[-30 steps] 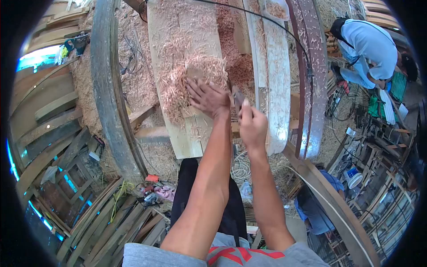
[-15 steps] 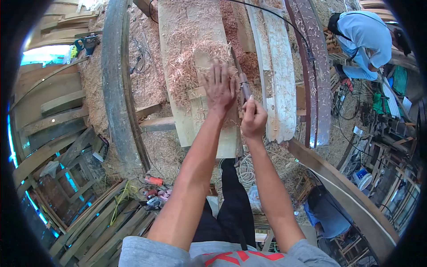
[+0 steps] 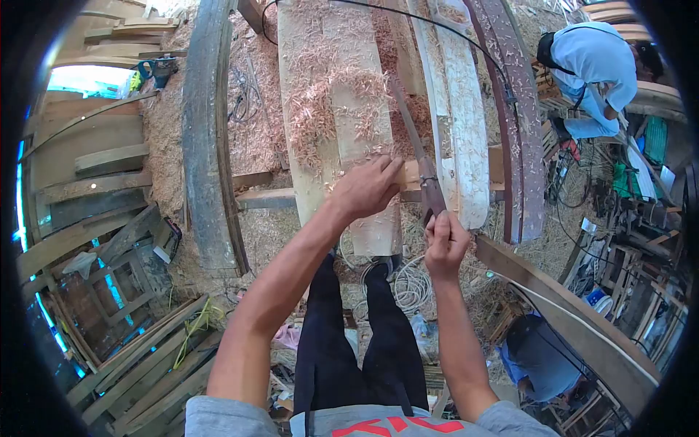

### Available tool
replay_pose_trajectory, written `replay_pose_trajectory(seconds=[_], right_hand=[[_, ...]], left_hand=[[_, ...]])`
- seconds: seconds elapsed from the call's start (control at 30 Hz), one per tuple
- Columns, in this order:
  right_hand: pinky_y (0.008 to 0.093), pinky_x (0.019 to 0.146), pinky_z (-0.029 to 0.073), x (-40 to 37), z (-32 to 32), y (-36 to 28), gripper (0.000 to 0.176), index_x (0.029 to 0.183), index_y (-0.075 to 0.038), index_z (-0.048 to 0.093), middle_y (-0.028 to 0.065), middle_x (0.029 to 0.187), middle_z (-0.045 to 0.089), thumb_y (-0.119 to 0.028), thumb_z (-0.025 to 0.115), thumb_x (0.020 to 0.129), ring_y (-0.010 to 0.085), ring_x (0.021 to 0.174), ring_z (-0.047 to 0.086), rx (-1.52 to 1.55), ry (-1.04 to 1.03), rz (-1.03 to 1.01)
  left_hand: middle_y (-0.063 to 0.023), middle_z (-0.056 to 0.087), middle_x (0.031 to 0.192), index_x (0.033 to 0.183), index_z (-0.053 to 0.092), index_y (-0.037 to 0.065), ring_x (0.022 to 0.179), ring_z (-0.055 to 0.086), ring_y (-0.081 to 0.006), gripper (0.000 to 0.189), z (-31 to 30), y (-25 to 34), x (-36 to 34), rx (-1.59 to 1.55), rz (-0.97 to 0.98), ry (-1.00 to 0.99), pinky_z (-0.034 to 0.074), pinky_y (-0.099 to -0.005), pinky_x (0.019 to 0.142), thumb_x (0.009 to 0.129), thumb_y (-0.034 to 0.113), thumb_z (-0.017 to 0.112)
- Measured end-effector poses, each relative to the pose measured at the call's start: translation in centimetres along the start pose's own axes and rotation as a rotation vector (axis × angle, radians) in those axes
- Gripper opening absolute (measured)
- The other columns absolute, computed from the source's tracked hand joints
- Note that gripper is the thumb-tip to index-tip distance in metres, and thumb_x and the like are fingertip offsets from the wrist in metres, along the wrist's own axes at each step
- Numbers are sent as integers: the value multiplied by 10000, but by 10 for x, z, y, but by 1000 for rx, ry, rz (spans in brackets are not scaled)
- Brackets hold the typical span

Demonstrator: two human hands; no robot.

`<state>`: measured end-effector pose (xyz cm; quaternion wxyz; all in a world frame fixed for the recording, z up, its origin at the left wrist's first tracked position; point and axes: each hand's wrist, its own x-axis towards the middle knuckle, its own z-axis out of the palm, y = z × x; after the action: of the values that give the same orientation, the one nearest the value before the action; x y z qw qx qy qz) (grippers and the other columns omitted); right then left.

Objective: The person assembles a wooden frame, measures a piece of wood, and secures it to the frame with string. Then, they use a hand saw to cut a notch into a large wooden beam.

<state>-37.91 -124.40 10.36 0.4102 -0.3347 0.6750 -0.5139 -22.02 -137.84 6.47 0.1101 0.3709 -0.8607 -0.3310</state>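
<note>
My right hand is closed around the brown handle of a long, narrow-bladed tool. The blade points away from me, slanting left along the right edge of a short pale board. My left hand lies across this board with its fingers bent over the right edge, close to the blade. The short board rests on a longer plank, and its near end sticks out toward my legs. Curly wood shavings are heaped beside and over the boards.
A weathered beam runs along the left, white-edged planks and a dark red beam along the right. A black cable crosses the far side. One person bends at upper right; another is at lower right.
My left hand has gone from lying flat with fingers spread to bending over the board's edge, nearer me. My right hand and the tool have moved right and toward me.
</note>
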Motion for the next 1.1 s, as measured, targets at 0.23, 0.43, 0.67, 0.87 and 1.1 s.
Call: replay_pose_trajectory(seconds=[0.23,0.43,0.67,0.87,1.1], right_hand=[[264,474,296,-6,4,-19,467,705,-63,436,-2,567,402,-371,424,1055,92,493,369,428,89,-132],[255,461,282,-1,-21,-29,449,714,-77,406,-14,571,376,-344,398,1075,87,481,340,348,74,-93],[253,479,323,-80,-39,29,381,742,-35,496,-13,600,472,-268,463,1042,66,522,430,122,41,126],[250,497,339,-128,-41,31,349,763,-44,536,-36,619,497,-284,525,1016,47,553,437,75,36,227],[263,495,353,-131,-35,24,343,763,-36,545,-30,613,505,-283,550,1001,53,555,456,19,53,164]], left_hand=[[-142,630,1061,1281,521,55,1001,630,-364,476,22,3,-24,-1,-65,-217,513,-474,851,870,239,674],[-120,587,1232,1300,571,95,1100,597,-308,498,53,6,-43,177,-97,298,468,-430,937,835,185,723],[-159,398,1490,1479,414,136,1409,347,-328,717,70,-7,-34,235,-137,354,233,-526,1161,849,311,708],[-177,223,1611,1536,294,94,1511,180,-326,746,86,-22,0,438,-366,343,80,-651,1175,946,481,536],[-216,151,1629,1558,212,46,1527,98,-358,769,84,-37,42,359,-548,453,11,-688,1159,966,452,489]])
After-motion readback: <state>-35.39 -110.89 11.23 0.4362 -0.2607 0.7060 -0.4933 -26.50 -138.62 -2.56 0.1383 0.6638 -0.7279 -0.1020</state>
